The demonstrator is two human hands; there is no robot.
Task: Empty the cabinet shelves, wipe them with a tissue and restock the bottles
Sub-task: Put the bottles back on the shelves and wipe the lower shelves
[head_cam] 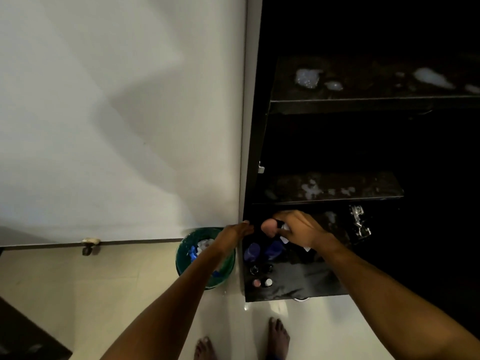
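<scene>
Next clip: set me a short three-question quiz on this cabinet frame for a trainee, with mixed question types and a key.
1. True or false: the left hand grips a bottle.
2. Which shelf holds the bottles? A) top B) middle C) bottom shelf
3. Fill in: the right hand holds a pink-capped bottle and a white ____.

Key:
1. False. Its fingers reach the cabinet's edge and hold nothing.
2. C
3. tissue
</scene>
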